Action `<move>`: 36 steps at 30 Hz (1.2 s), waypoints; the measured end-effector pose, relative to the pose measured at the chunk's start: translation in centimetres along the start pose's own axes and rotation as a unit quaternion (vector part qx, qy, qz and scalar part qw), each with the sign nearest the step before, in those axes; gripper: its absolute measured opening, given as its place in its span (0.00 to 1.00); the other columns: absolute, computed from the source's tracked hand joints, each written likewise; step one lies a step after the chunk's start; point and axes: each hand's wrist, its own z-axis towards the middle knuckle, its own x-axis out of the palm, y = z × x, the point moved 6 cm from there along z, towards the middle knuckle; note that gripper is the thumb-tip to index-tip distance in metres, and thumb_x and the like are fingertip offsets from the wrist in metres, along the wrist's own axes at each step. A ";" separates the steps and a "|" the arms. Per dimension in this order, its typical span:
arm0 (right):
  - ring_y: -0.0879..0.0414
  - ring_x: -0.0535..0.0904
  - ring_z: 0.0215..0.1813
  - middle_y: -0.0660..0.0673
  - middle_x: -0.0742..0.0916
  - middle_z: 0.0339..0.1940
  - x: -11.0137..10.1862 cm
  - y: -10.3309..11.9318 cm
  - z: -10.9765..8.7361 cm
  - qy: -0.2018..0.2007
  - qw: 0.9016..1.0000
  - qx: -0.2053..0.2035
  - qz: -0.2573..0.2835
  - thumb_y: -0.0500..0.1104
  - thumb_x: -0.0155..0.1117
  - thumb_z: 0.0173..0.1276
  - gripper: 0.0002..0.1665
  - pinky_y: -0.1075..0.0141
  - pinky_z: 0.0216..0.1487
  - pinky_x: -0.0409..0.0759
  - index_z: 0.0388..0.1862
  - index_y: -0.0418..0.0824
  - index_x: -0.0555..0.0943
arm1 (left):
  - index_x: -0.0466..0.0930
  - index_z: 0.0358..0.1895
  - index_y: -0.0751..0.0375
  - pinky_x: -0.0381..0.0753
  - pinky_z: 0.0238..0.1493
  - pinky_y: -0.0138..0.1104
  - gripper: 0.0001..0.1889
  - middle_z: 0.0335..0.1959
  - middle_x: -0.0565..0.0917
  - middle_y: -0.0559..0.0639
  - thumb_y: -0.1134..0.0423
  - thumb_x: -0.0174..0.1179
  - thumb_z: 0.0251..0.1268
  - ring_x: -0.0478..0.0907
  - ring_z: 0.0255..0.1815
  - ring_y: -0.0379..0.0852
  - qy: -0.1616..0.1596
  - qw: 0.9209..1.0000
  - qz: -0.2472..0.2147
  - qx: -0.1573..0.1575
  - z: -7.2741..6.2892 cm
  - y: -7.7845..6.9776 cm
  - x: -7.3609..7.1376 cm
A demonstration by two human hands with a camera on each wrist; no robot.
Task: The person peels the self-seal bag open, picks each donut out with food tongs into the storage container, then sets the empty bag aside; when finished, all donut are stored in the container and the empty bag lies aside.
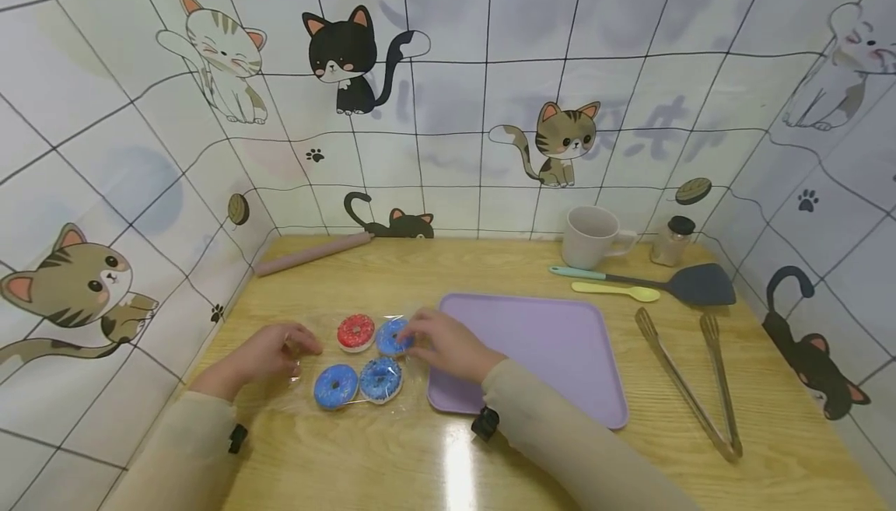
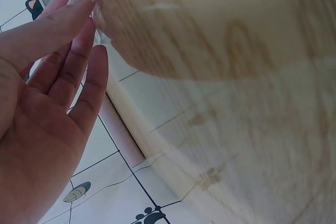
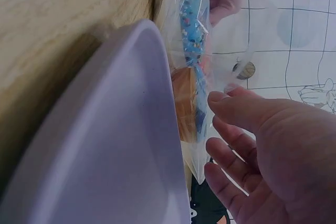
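A clear plastic bag [image 1: 301, 390] lies on the table with several toy-like doughnuts in it. One is a red doughnut [image 1: 355, 333]; the others are blue, among them a front-left blue doughnut [image 1: 336, 386] and a speckled blue doughnut [image 1: 380, 379]. At the bag's left side, my left hand [image 1: 269, 351] pinches the plastic between thumb and fingertips, as the left wrist view shows. My right hand [image 1: 451, 344] reaches over the tray's left edge. Its thumb and forefinger [image 3: 241, 92] pinch the bag's plastic beside the back-right blue doughnut [image 1: 392, 337], while its other fingers are loosely bent.
A lilac tray [image 1: 532, 355] sits right of the bag. Metal tongs [image 1: 686, 390], a spatula [image 1: 700, 284], a yellow spoon [image 1: 616, 291], a mug [image 1: 590, 239] and a jar [image 1: 673, 241] stand or lie farther right. A rolling pin [image 1: 315, 253] lies at the back left.
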 end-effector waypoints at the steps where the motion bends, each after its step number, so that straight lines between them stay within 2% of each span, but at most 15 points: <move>1: 0.58 0.80 0.57 0.53 0.84 0.55 0.1 0.0 0.2 0.002 1.000 -0.001 -0.006 0.44 0.70 0.72 0.14 0.63 0.62 0.79 0.56 0.51 0.86 | 0.91 0.46 0.52 0.82 0.44 0.36 0.20 0.52 0.87 0.51 0.76 0.74 0.51 0.81 0.55 0.52 0.000 1.000 0.002 0.003 0.0 0.0 0.0; 7: 0.58 0.77 0.61 0.53 0.83 0.56 0.4 -0.2 1.0 0.018 0.999 -0.005 -0.030 0.46 0.69 0.73 0.12 0.62 0.66 0.76 0.54 0.53 0.88 | 0.91 0.45 0.52 0.82 0.43 0.36 0.20 0.52 0.87 0.51 0.77 0.75 0.50 0.81 0.55 0.52 -0.002 1.000 0.003 0.001 0.1 0.0 0.1; 11: 0.58 0.76 0.59 0.54 0.83 0.54 0.5 -0.3 1.4 0.017 0.999 -0.004 -0.033 0.45 0.69 0.74 0.08 0.62 0.63 0.77 0.49 0.54 0.89 | 0.91 0.45 0.51 0.82 0.44 0.37 0.20 0.52 0.87 0.51 0.77 0.75 0.50 0.81 0.55 0.54 0.000 1.000 0.009 0.003 0.1 -0.2 0.1; 16: 0.58 0.76 0.58 0.54 0.83 0.52 0.3 -0.3 1.5 0.010 0.999 -0.001 -0.038 0.44 0.70 0.73 0.05 0.63 0.60 0.78 0.44 0.54 0.89 | 0.91 0.45 0.51 0.83 0.46 0.40 0.19 0.53 0.87 0.51 0.76 0.75 0.51 0.81 0.57 0.56 0.003 1.000 0.008 -0.009 0.0 -0.4 0.0; 25: 0.59 0.78 0.58 0.56 0.84 0.52 -0.1 -1.1 1.1 -0.003 1.000 0.021 -0.021 0.46 0.70 0.72 0.03 0.61 0.62 0.79 0.42 0.53 0.88 | 0.91 0.46 0.54 0.84 0.47 0.42 0.18 0.52 0.87 0.53 0.76 0.75 0.52 0.81 0.57 0.58 0.004 1.000 0.006 -0.001 0.0 -0.6 0.0; 36: 0.55 0.80 0.56 0.52 0.85 0.50 -1.0 -1.4 0.3 -0.029 0.999 0.023 0.003 0.43 0.71 0.71 0.03 0.58 0.62 0.79 0.41 0.50 0.89 | 0.91 0.46 0.55 0.85 0.47 0.42 0.18 0.52 0.87 0.53 0.77 0.74 0.52 0.82 0.56 0.58 0.007 1.000 0.009 0.008 0.0 -0.5 0.0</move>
